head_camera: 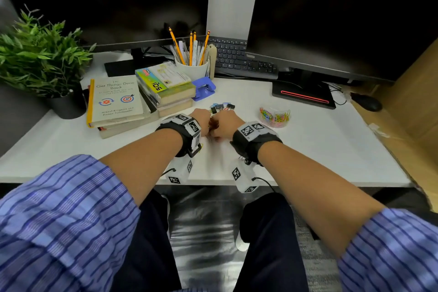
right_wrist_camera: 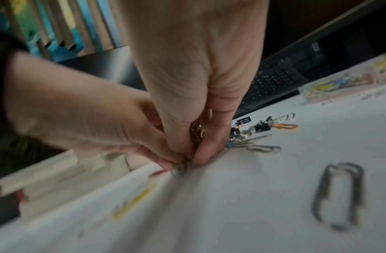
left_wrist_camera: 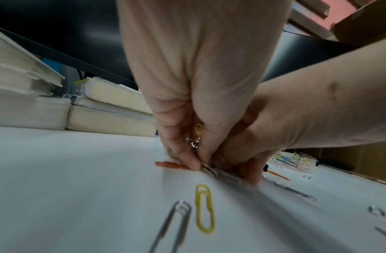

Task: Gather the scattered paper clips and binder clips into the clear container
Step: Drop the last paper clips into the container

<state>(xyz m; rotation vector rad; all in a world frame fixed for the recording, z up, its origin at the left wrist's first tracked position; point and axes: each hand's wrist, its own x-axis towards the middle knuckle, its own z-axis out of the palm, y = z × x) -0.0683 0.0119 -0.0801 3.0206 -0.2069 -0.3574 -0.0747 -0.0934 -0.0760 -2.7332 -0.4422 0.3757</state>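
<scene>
Because flat clips are hard to lift off the counter [head_camera: 308, 149], the left hand [head_camera: 200, 118] and right hand [head_camera: 225, 125] meet fingertip to fingertip, each pinching paper clips [left_wrist_camera: 197, 131] already collected. Binder clips [head_camera: 221, 107] lie just beyond them. The clear container [head_camera: 276, 117], part filled, sits well right within the right hand's reach, likely to keep each drop short.

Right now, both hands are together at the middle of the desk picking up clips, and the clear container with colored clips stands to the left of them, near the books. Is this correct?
Not quite. The left hand and right hand do meet mid-desk over the clips, but the clear container stands to their right, away from the books. The head view shows it.
</scene>
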